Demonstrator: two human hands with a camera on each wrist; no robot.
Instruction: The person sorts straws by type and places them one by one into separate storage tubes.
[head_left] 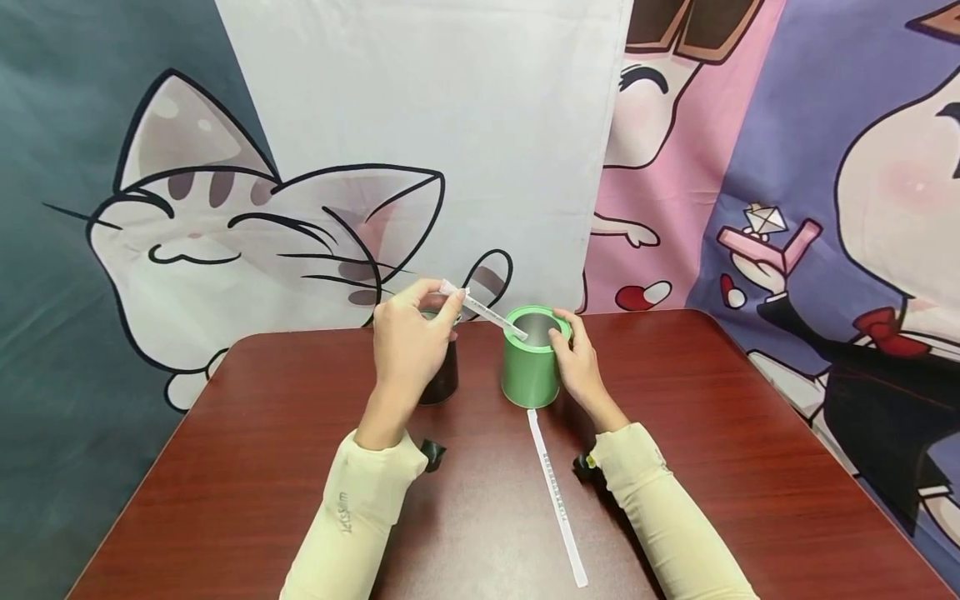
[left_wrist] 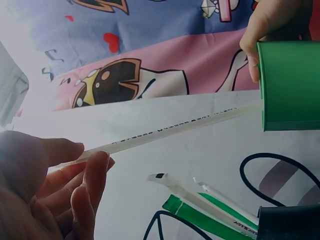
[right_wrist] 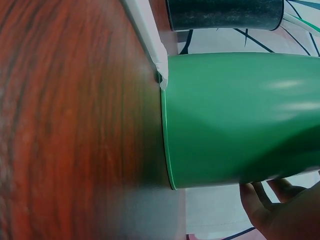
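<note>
My left hand (head_left: pixel 411 337) pinches one end of a thin wrapped straw (left_wrist: pixel 165 131), white with dark print, between thumb and fingertips. The straw slants down to the right, its far end at the mouth of a green can (head_left: pixel 529 375). My right hand (head_left: pixel 579 360) grips the can's right side near the rim, thumb by the opening. The can stands upright on the table. Behind my left hand is a dark can (head_left: pixel 442 379), partly hidden; in the left wrist view, white wrapped straws and green strips (left_wrist: pixel 212 207) stick out of it.
Another long white wrapped straw (head_left: pixel 557 500) lies on the reddish-brown wooden table (head_left: pixel 247 467), one end touching or close to the green can's base. A cloth backdrop with cartoon figures (head_left: pixel 480 125) hangs behind the table's far edge.
</note>
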